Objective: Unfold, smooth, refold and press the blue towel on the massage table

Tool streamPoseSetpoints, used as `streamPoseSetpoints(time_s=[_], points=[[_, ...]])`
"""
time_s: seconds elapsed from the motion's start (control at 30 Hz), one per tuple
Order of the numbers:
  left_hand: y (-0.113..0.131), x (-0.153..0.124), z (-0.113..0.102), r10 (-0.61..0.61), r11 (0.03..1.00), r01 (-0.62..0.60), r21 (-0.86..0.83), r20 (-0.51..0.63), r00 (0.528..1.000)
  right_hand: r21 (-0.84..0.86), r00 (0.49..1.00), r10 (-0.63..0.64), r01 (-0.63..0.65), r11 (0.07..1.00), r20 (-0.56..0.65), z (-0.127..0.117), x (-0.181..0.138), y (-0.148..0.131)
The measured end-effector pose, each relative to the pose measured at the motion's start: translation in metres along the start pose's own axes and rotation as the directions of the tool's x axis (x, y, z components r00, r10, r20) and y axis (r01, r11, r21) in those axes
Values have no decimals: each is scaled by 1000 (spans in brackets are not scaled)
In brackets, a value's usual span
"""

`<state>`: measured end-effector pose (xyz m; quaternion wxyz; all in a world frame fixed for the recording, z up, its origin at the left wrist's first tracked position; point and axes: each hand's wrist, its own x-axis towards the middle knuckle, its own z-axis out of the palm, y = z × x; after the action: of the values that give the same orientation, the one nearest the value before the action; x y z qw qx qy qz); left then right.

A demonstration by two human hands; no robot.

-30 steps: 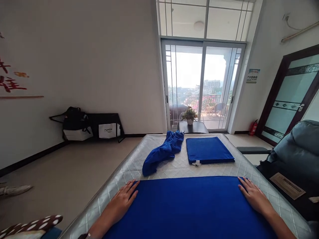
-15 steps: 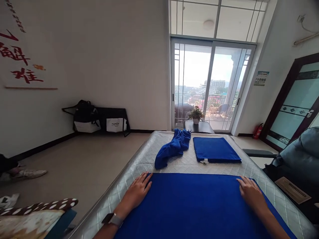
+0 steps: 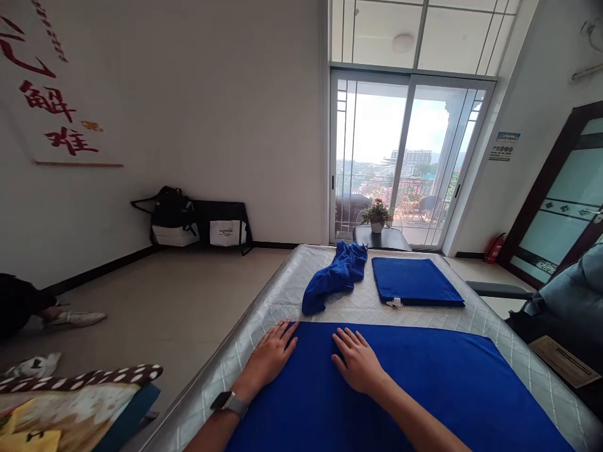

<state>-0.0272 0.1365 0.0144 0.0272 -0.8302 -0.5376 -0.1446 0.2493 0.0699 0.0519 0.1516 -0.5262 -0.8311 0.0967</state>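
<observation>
A large blue towel (image 3: 424,389) lies spread flat on the near part of a grey quilted mattress (image 3: 277,301). My left hand (image 3: 271,358) rests flat and open on the towel's far left corner, a watch on its wrist. My right hand (image 3: 358,361) lies flat and open on the towel just right of the left hand, fingers spread. Farther away on the mattress sit a crumpled blue towel (image 3: 335,276) and a neatly folded blue towel (image 3: 414,281) with a white tag.
A small dark table with a potted plant (image 3: 377,216) stands before the glass balcony doors. Bags (image 3: 198,223) line the left wall. A grey chair (image 3: 565,301) stands at the right. A dotted cushion (image 3: 80,395) lies at lower left. A red extinguisher (image 3: 494,248) stands by the door.
My right hand slid left across the spread towel from its far right corner to beside my left hand. The view shifted slightly to the left.
</observation>
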Motion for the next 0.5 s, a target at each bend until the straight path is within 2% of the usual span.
streamPoseSetpoints(time_s=[0.13, 0.27, 0.4, 0.5], points=[[-2, 1, 2, 0, 1000, 0, -3, 14, 1000, -22, 996, 84, -83, 996, 33, -11, -25, 37], [-7, 1, 9, -23, 999, 23, -21, 5, 1000, -102, 971, 236, -232, 967, 30, -41, -75, 109], [-10, 1, 14, -9, 1000, 9, -14, 4, 1000, -195, 907, 411, -421, 886, -92, -65, -133, 192], [-11, 2, 15, -27, 1000, 27, 6, 3, 1000, -237, 834, 513, -551, 801, -204, -71, -165, 238]])
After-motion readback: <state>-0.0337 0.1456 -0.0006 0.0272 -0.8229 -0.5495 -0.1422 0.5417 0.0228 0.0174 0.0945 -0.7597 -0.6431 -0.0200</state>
